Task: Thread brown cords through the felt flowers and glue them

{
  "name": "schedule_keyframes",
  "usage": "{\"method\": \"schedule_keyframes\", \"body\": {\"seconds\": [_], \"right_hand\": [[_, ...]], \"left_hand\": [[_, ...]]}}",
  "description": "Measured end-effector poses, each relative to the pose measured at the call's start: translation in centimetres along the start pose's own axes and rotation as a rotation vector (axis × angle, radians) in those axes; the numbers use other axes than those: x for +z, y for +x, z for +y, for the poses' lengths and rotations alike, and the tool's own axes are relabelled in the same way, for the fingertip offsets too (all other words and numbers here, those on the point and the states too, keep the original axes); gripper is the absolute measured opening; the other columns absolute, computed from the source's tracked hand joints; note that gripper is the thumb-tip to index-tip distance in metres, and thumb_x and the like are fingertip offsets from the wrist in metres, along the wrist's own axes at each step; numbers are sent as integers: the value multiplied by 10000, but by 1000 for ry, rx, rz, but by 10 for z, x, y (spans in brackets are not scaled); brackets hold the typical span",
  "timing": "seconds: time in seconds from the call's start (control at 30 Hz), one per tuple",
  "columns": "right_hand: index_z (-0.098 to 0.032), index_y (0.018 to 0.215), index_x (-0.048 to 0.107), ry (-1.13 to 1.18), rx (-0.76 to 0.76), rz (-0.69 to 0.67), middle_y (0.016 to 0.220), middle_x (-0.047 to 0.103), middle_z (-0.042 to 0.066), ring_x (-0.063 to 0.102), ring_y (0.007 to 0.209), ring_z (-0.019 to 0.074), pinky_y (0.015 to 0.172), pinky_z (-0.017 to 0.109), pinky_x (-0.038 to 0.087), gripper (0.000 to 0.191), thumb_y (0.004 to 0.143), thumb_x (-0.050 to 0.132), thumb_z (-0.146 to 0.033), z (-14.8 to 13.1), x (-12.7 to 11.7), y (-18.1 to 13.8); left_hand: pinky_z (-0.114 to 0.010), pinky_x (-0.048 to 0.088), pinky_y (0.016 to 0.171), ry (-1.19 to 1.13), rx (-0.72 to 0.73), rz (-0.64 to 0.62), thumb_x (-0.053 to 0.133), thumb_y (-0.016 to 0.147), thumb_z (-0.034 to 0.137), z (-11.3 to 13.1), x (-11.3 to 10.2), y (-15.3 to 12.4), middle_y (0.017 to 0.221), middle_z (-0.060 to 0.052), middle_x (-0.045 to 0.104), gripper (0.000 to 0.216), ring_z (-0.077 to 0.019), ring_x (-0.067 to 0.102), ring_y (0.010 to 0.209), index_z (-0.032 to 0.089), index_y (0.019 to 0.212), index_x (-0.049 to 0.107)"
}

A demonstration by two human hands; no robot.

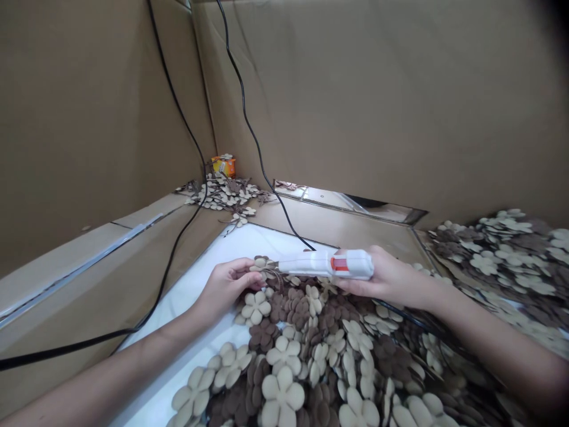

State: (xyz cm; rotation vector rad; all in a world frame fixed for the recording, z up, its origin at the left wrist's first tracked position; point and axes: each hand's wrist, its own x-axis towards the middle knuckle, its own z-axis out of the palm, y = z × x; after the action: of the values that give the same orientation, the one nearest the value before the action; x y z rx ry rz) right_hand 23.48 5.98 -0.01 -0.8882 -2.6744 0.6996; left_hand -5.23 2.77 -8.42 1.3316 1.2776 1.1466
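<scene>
My right hand (391,281) grips a white glue gun (331,264) with a red trigger, held sideways with its nozzle pointing left. The nozzle meets a small tan flower cut-out (262,264) that my left hand (226,284) pinches at the top edge of a glued mat of beige and brown flowers (306,350). That mat lies on a white sheet (191,296) and spreads toward me.
Tall cardboard walls (377,101) enclose the work area. Two black cables (249,127) hang down the corner; one runs to the gun. Loose flower cut-outs are piled at the back corner (224,196) by an orange container (224,166), and at the right (502,249).
</scene>
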Motion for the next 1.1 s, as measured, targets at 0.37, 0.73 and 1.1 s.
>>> {"method": "schedule_keyframes", "body": {"seconds": [0.37, 0.73, 1.1], "right_hand": [[-176, 903, 567, -23, -10, -41, 650, 517, -25, 425, 509, 83, 488, 191, 311, 255, 871, 515, -424, -3, 2, 1], [-175, 895, 549, 36, -8, -37, 650, 544, -20, 465, 532, 94, 507, 193, 337, 246, 858, 536, -417, -4, 9, 2], [-180, 854, 549, 0, 22, -31, 682, 577, -8, 513, 580, 106, 538, 193, 351, 159, 821, 570, -334, -9, 12, 1]], "left_hand": [[-247, 524, 612, 11, -20, -4, 679, 703, 324, 4, 1, -4, 677, -18, 717, 153, -181, 663, 650, 172, 719, 674], [-209, 521, 603, -36, -4, -28, 680, 694, 237, 6, 1, -2, 665, -1, 714, 74, -152, 663, 636, 180, 741, 684], [-217, 523, 569, -36, 9, -31, 678, 695, 214, 5, -1, -3, 677, -1, 718, 116, -164, 675, 632, 181, 806, 691]]}}
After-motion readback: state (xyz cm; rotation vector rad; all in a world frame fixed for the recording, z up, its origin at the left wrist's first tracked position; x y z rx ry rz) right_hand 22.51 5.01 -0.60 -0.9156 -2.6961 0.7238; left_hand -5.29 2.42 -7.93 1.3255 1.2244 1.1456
